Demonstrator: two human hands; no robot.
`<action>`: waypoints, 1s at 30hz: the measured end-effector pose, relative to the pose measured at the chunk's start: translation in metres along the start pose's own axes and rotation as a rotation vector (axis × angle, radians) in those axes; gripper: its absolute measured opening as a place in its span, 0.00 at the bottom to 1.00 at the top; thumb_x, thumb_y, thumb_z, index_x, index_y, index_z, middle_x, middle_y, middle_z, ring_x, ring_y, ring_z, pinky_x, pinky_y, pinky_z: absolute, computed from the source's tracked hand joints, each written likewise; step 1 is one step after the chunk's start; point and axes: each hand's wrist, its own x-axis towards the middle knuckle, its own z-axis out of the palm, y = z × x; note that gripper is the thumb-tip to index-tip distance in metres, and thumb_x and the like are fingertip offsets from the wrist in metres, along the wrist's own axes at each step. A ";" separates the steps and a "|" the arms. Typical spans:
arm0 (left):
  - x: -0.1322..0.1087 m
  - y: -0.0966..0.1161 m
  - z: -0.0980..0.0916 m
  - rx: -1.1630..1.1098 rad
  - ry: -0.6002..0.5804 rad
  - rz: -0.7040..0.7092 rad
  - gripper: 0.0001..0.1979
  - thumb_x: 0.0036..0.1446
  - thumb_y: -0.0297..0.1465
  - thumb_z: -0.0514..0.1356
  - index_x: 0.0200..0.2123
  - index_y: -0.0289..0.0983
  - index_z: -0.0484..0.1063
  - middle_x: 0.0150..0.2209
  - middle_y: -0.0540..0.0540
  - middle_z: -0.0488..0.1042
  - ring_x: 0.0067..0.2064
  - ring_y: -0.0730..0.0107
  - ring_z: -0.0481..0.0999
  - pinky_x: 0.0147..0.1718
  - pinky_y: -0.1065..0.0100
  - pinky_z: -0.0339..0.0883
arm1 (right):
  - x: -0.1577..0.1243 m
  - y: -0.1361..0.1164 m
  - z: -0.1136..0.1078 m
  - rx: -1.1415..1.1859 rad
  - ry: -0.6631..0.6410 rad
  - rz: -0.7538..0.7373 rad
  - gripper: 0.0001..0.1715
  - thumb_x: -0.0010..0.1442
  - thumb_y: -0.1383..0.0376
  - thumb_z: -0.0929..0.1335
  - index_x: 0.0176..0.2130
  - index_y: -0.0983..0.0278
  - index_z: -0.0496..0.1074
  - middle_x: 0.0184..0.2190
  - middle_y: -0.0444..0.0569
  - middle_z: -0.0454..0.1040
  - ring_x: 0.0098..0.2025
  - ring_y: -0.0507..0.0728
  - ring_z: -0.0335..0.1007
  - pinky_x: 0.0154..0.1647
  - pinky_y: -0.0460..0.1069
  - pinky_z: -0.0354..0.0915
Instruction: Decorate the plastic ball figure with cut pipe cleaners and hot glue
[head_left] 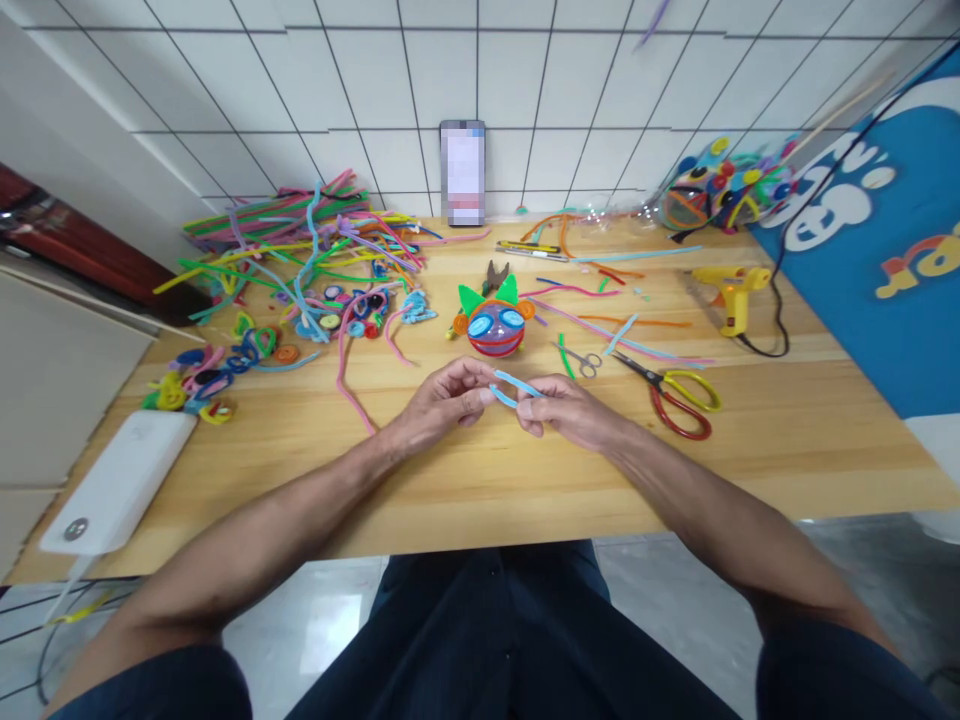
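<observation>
Left hand point(442, 400) and right hand point(570, 410) pinch a light-blue pipe cleaner point(514, 385).
Ball figure point(495, 328), 12 o'clock: eyes, ears on; pipe cleaner unattached.

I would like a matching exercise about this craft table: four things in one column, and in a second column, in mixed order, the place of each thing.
Things
1. light blue pipe cleaner
2. yellow glue gun
3. phone
4. white power bank

Places
A. standing upright against the tiled wall
B. pinched between the left hand and the right hand
C. at the near left corner of the table
D. lying on the right part of the table

Pairs: 1-B, 2-D, 3-A, 4-C
</observation>
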 end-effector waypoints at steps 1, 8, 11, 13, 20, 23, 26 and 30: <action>0.000 0.000 0.000 0.000 -0.004 -0.001 0.16 0.58 0.39 0.75 0.44 0.37 0.78 0.29 0.53 0.74 0.21 0.83 0.63 0.20 0.77 0.56 | 0.000 0.001 0.000 0.003 0.000 0.000 0.16 0.56 0.56 0.75 0.26 0.64 0.74 0.20 0.42 0.71 0.23 0.49 0.62 0.27 0.48 0.57; -0.001 -0.001 -0.001 0.031 0.014 -0.006 0.15 0.58 0.40 0.75 0.39 0.36 0.78 0.24 0.55 0.69 0.21 0.82 0.62 0.20 0.77 0.56 | 0.000 0.000 0.000 0.005 -0.008 -0.008 0.15 0.57 0.56 0.74 0.27 0.64 0.75 0.20 0.41 0.71 0.23 0.49 0.63 0.28 0.48 0.58; 0.000 -0.002 0.000 0.054 0.056 -0.007 0.17 0.55 0.42 0.76 0.37 0.36 0.78 0.24 0.54 0.72 0.21 0.82 0.62 0.20 0.76 0.55 | 0.000 -0.001 0.001 -0.010 0.011 -0.016 0.16 0.59 0.55 0.73 0.27 0.64 0.76 0.21 0.42 0.72 0.24 0.50 0.65 0.28 0.48 0.58; 0.000 -0.002 0.001 0.087 0.110 0.002 0.19 0.53 0.43 0.77 0.36 0.35 0.78 0.25 0.53 0.74 0.21 0.82 0.62 0.20 0.76 0.54 | 0.000 0.000 0.002 -0.036 0.031 -0.021 0.17 0.59 0.55 0.73 0.26 0.63 0.76 0.21 0.42 0.72 0.23 0.50 0.65 0.28 0.48 0.58; -0.003 0.006 0.000 0.227 0.176 0.100 0.17 0.57 0.43 0.75 0.39 0.37 0.79 0.35 0.48 0.79 0.28 0.77 0.69 0.29 0.72 0.62 | 0.002 0.004 0.004 -0.128 0.098 -0.002 0.19 0.59 0.53 0.73 0.26 0.63 0.74 0.23 0.44 0.73 0.24 0.50 0.64 0.27 0.48 0.59; -0.003 0.012 -0.002 0.266 0.157 0.109 0.18 0.61 0.44 0.72 0.46 0.39 0.79 0.42 0.47 0.80 0.29 0.78 0.67 0.29 0.72 0.62 | 0.003 0.004 0.004 -0.170 0.098 0.034 0.18 0.58 0.52 0.73 0.26 0.63 0.74 0.23 0.44 0.73 0.24 0.50 0.65 0.27 0.47 0.59; -0.002 0.013 -0.002 0.341 0.160 0.071 0.18 0.60 0.46 0.72 0.41 0.37 0.79 0.35 0.48 0.78 0.32 0.73 0.70 0.33 0.71 0.65 | 0.002 0.004 0.003 -0.195 0.067 0.066 0.18 0.58 0.52 0.73 0.27 0.63 0.74 0.24 0.44 0.73 0.24 0.50 0.64 0.26 0.47 0.58; -0.002 0.011 -0.002 0.376 0.156 0.041 0.19 0.60 0.47 0.71 0.35 0.36 0.77 0.32 0.49 0.76 0.33 0.72 0.70 0.35 0.70 0.65 | 0.000 0.003 0.003 -0.220 0.047 0.068 0.24 0.61 0.45 0.72 0.30 0.63 0.74 0.25 0.43 0.71 0.26 0.51 0.65 0.28 0.47 0.59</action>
